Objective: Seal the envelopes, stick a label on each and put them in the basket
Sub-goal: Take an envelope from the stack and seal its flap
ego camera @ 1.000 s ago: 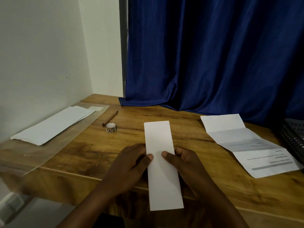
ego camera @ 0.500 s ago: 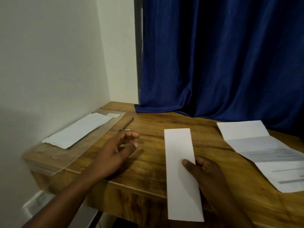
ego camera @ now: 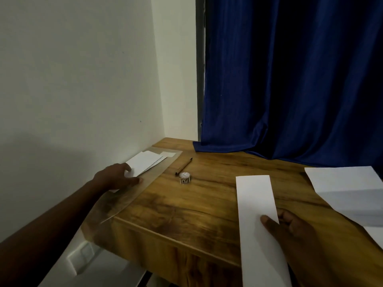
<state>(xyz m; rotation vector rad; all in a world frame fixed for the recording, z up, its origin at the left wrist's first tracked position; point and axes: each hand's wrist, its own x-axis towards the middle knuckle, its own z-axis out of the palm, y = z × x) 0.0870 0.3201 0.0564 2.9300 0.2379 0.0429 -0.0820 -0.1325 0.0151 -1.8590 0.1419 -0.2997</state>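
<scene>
white envelope (ego camera: 257, 220) lies lengthwise over the near edge of the wooden table (ego camera: 186, 210), its lower end hanging past the rim. right hand (ego camera: 290, 230) pinches its right edge, thumb on top, fingers curled beneath. left hand (ego camera: 116, 176) reaches to the stack of envelopes (ego camera: 145, 162) on a clear plastic sheet (ego camera: 132, 195) by the wall; fingers lie on the stack's near end, but whether they grip it cannot be told. a pen (ego camera: 183, 166) and small label roll (ego camera: 184, 178) sit between.
</scene>
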